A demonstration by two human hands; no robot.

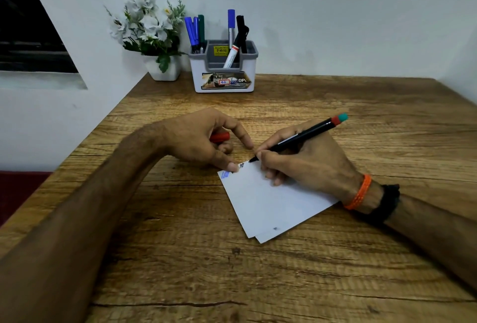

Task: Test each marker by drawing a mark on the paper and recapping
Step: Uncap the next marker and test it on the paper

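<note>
Table [180,258]: bears everything; its far edge meets the wall.
Holder [223,74]: at the table's far edge, against the wall, with markers [193,32] standing in its compartments.
Flower pot [165,71]: just left of the holder, at the far left corner.
Paper [263,204]: near the table's middle, in front of the holder; a second sheet lies under it.
Left hand [196,139]: at the paper's far left corner, thumb on the sheet, a cap [219,137] inside it.
Right hand [307,162]: on the paper's far right part.
Marker [302,136]: in the right hand, tip on the paper's far edge.

Right hand [307,160] has the marker [299,138] tip on the paper [265,204], left hand [198,139] pins its corner, red cap [220,137] tucked inside.
</note>
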